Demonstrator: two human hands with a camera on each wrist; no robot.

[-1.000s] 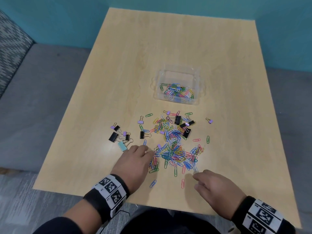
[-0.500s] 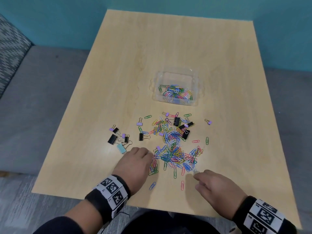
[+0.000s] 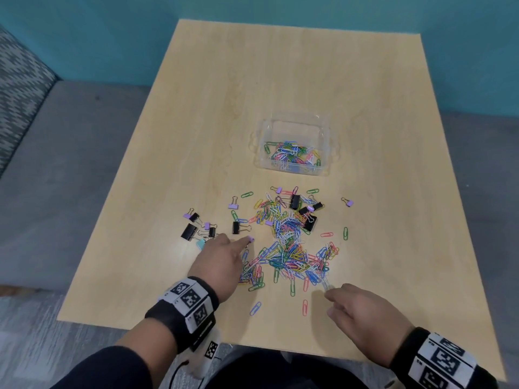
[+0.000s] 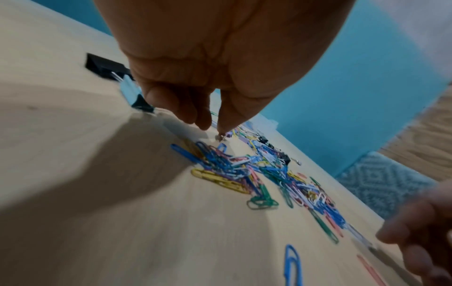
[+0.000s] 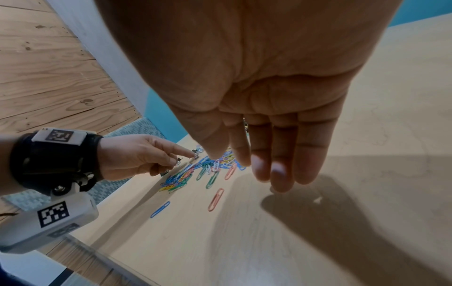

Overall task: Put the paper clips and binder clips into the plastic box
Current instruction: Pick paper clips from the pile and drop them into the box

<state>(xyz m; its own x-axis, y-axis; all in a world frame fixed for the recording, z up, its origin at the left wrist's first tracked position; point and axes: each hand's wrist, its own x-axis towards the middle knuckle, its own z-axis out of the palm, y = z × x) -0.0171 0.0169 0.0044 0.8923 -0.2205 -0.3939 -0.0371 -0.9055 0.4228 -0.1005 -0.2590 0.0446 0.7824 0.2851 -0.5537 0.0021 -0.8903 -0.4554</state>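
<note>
A pale, smooth wood-grain bench point(image 3: 280, 80) fills the view from above, with a teal wall behind it and grey upholstered seating to the left.

Toward the far middle of the bench stands a small clear plastic box point(image 3: 292, 122), rectangular with rounded corners and no lid on it. A shallow layer of coloured wire paper clips point(image 3: 292, 153) lies in its near half; the far half shows bare plastic.

Just in front of the box, a loose scatter of thin plastic-coated paper clips point(image 3: 289, 248) in blue, green, pink, yellow and white spreads toward the person. Black and lilac folded-metal binder clips point(image 3: 295, 202) with wire handles lie among the far part of the scatter, and a second cluster point(image 3: 188, 231) lies to its left, including one pale blue clip.

The left hand point(image 3: 222, 262) reaches over the left edge of the scatter, its grip narrowed to thumb and forefinger pinching a small lilac binder clip point(image 3: 250, 239) by its wire handle, while the other fingers curl under.

The right hand point(image 3: 365, 313) hovers low at the near right edge of the scatter, fingers extended and relaxed; whether its fingertips hold a clip cannot be told.
</note>
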